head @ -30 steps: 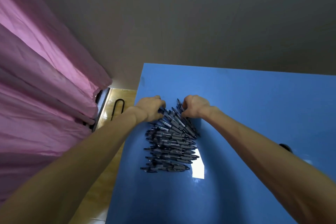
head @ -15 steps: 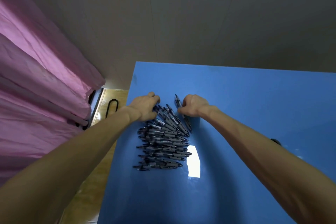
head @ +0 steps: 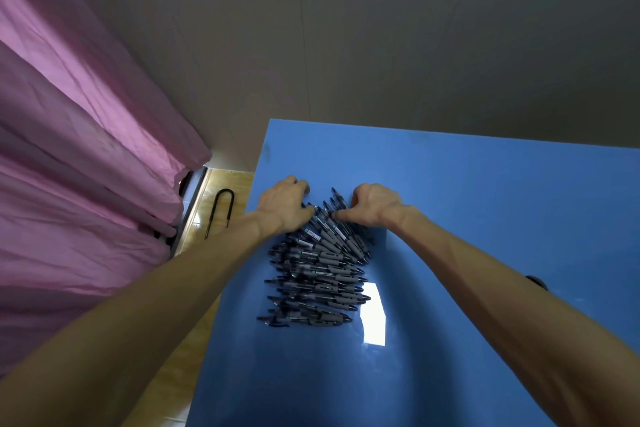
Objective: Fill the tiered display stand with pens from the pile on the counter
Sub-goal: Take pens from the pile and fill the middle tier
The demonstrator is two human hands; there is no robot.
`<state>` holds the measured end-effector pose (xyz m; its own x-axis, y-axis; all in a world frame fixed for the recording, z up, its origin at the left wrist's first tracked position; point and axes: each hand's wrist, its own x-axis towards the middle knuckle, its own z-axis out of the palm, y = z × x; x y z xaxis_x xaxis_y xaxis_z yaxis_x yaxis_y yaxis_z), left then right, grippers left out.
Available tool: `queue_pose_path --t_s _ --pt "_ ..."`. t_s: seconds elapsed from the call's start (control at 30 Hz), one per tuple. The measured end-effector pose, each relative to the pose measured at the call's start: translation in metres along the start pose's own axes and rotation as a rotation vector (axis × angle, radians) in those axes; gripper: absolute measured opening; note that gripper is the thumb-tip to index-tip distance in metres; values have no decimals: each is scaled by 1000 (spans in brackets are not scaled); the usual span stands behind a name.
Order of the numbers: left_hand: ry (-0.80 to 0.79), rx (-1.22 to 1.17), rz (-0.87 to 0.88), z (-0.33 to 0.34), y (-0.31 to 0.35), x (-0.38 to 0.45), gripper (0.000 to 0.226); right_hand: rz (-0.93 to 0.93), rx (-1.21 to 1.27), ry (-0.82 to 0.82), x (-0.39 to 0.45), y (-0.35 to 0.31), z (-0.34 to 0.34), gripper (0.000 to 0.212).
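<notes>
Both hands, the left hand (head: 285, 204) and right hand (head: 372, 206), rest curled on the far end of a pen pile (head: 317, 270) near the blue counter's (head: 485, 218) left edge. A pink curtain (head: 86, 166) hangs beyond that edge.

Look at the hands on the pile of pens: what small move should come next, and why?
Probably close both hands and lift a bunch of pens. The left hand and right hand rest on the far end of the pile of pens on the blue counter, fingers curled among the pens, none raised yet. No display stand is in view.

Dim, glare patch on counter (head: 485, 218), wide-angle distortion
</notes>
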<state>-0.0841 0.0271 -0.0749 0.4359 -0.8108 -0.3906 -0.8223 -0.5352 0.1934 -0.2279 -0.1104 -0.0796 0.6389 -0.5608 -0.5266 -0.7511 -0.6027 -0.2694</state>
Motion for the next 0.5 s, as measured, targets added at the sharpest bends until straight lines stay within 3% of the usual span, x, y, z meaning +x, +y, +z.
queue_pose_path --t_s 0.2,0.33,0.5 --pt "-74 132 179 -5 0 10 55 -33 -192 24 1 -10 -6 48" --pt "-20 149 202 -2 9 14 49 -44 -323 60 -2 -20 -5 49" --pt "-16 69 162 3 18 18 50 64 -261 83 -3 -15 -4 49"
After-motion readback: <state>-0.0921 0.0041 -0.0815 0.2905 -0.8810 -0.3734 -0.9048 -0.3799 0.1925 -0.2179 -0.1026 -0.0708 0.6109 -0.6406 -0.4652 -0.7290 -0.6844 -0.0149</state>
